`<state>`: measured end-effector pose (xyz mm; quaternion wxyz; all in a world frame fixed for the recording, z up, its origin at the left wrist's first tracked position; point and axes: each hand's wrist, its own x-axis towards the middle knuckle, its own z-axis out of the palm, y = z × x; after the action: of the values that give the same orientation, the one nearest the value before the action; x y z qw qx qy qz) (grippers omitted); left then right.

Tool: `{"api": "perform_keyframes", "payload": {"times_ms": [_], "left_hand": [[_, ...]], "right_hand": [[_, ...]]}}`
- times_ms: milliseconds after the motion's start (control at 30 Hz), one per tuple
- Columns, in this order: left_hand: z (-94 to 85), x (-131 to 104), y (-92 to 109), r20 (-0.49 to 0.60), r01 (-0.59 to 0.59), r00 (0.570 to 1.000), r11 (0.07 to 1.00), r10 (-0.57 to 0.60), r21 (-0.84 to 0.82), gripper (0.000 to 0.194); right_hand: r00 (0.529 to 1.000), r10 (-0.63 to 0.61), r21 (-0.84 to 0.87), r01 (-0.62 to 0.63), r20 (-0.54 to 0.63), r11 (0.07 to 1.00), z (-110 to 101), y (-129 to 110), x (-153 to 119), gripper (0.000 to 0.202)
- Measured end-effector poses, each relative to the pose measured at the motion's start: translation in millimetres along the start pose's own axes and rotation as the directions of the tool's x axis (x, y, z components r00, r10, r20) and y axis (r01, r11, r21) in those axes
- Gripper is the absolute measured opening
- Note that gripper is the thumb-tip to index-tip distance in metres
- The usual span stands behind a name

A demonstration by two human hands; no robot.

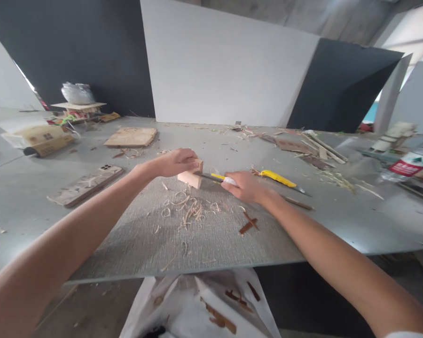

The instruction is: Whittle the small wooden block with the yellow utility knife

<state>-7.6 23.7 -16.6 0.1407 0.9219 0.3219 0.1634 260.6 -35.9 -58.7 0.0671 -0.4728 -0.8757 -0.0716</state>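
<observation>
A pale wooden block (190,179) rests on the grey textured mat (211,239), with curled wood shavings (192,211) in front of it. My left hand (178,162) is closed over the block's top and far side. In my right hand (245,185) is a thin dark-bladed tool (210,177), its blade reaching the block's right side; my fingers hide most of its handle, so its exact kind is unclear. Some yellow shows beside the blade. Just right of that hand lies a yellow-handled knife (278,178), blade pointing right. Crossed brown wood strips (248,223) lie nearer me.
A patterned phone (86,185) lies left of my left forearm, and a flat wooden board (131,136) behind it. Wood scraps (317,145) and a water bottle (409,164) are at right. White cloth (197,305) with brown pieces covers my lap below the table edge.
</observation>
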Motion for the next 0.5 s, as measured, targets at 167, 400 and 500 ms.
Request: {"api": "perform_keyframes", "payload": {"times_ms": [167, 400, 500], "left_hand": [[0.8, 1.2, -1.6, -0.006, -0.003, 1.000, 1.000, 0.003, -0.003, 0.037], [0.2, -0.9, 1.3, -0.015, -0.001, 1.000, 1.000, 0.001, 0.002, 0.036], [0.4, -1.2, 1.7, -0.029, -0.011, 1.000, 1.000, 0.011, -0.003, 0.035]], "right_hand": [[0.998, 0.001, -0.049, 0.002, 0.057, 0.999, 0.0, 0.3, -1.1, 0.039], [0.994, 0.009, -0.065, -0.002, 0.109, 0.998, 1.9, -6.9, 0.8, 0.039], [0.998, 0.016, -0.015, -0.015, 0.053, 1.000, -2.9, -3.7, -1.6, 0.040]]}}
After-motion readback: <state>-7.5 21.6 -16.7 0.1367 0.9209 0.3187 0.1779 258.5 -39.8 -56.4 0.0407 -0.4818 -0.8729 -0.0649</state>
